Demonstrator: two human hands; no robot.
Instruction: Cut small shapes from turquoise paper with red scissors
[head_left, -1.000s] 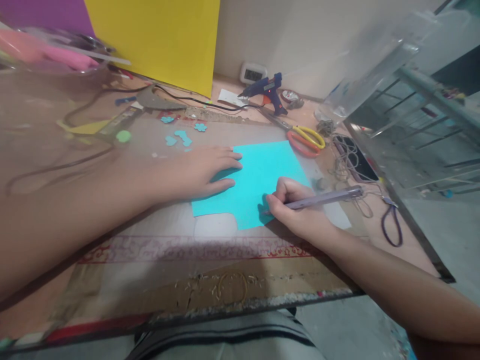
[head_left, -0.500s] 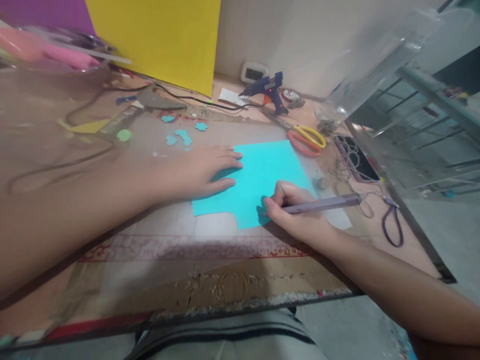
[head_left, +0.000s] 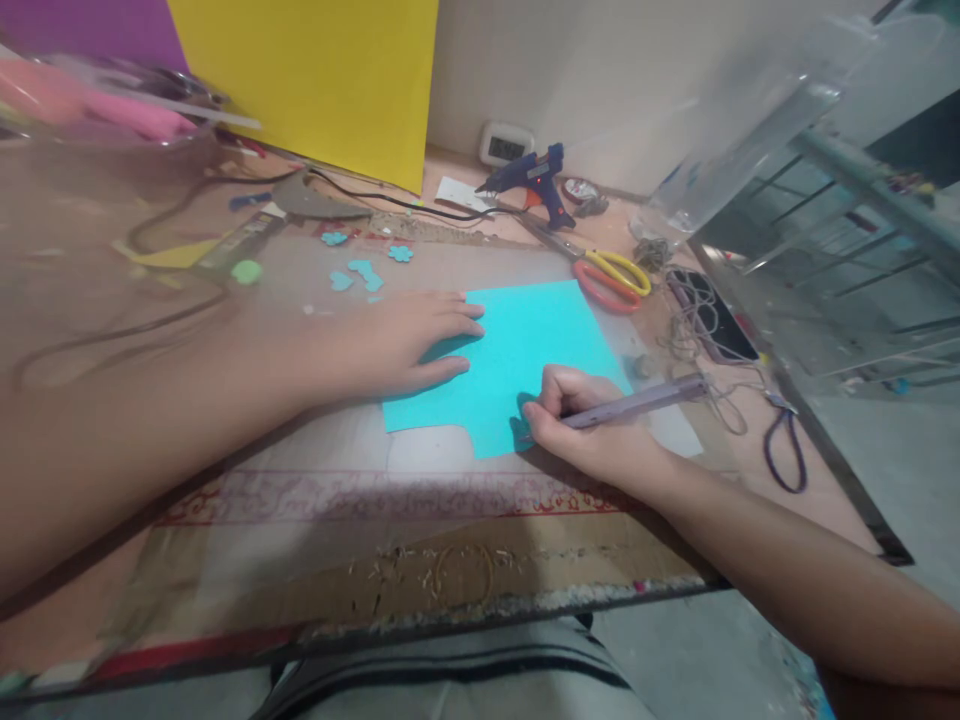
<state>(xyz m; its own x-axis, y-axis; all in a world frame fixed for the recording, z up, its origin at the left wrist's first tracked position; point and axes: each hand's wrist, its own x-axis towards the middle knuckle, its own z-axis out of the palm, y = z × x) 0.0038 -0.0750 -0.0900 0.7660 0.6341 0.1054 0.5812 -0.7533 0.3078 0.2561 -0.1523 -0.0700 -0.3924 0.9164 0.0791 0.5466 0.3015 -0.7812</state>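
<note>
A turquoise foam sheet (head_left: 517,345) lies flat on the glass-topped table, with a notch cut out of its near-left corner. My left hand (head_left: 409,340) rests flat on the sheet's left edge, fingers stretched out and pressing it down. My right hand (head_left: 581,420) is closed around a lilac pen (head_left: 637,402), its tip touching the sheet near the lower right edge. The pen's far end points right.
Scissors with yellow and red handles (head_left: 611,278) lie behind the sheet. A blue glue gun (head_left: 534,180), small turquoise cut-outs (head_left: 364,272), a phone (head_left: 712,318) with tangled cords, and a yellow board (head_left: 315,85) stand further back. The table's front edge (head_left: 450,610) runs close to my lap.
My right hand and the pen have slid slightly left along the sheet's lower edge. My left hand has stayed put.
</note>
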